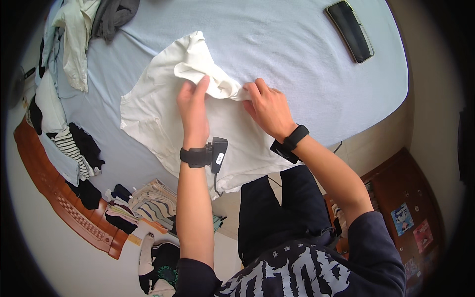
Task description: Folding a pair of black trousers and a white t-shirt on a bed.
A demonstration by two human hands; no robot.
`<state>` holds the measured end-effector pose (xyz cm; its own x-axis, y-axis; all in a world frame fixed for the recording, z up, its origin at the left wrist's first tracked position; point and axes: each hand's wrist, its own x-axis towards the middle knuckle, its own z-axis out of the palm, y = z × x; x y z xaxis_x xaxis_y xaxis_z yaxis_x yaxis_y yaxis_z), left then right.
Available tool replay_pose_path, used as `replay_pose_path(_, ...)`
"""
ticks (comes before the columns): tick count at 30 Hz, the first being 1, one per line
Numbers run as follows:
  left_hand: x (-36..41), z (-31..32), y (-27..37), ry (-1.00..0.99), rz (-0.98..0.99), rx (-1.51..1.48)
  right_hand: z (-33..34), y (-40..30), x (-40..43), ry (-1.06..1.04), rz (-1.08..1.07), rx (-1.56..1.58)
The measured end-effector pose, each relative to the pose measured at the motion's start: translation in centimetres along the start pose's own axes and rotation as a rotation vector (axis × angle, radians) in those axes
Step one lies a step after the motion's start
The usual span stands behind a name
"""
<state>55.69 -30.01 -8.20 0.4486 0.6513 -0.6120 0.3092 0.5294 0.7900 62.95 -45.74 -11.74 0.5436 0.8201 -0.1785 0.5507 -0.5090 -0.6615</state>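
Note:
A white garment (148, 107) lies spread on the light blue bed sheet (289, 41), its lower part reaching the bed's near edge. My left hand (193, 104) grips a bunched fold along the garment's right side, with the thumb on top. Farther right, my right hand (269, 104) pinches the end of the same fold between thumb and fingers. The lifted cloth between both hands is crumpled, and a pointed part of it reaches away from me. Each wrist wears a black strap with a small device; a cable hangs from the left device (219, 154).
A smartphone (350, 31) lies at the far right of the bed. Clothes, including a striped garment (70, 148), line the left side by the wooden headboard (66, 208). Folded clothes (154, 200) are stacked at lower left. A wooden cabinet (389, 189) stands at right.

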Motion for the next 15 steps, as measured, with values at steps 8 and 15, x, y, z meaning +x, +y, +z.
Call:
replay_pose_path(8,2.0,2.3,-0.7,-0.2,-0.03,-0.337,-0.9,-0.1,0.9,0.135,0.187,0.194)
replay_pose_path(15,2.9,-1.4,-0.6,-0.214,-0.125,-0.454,-0.5,0.1,1.3,0.094,0.227,0.108)
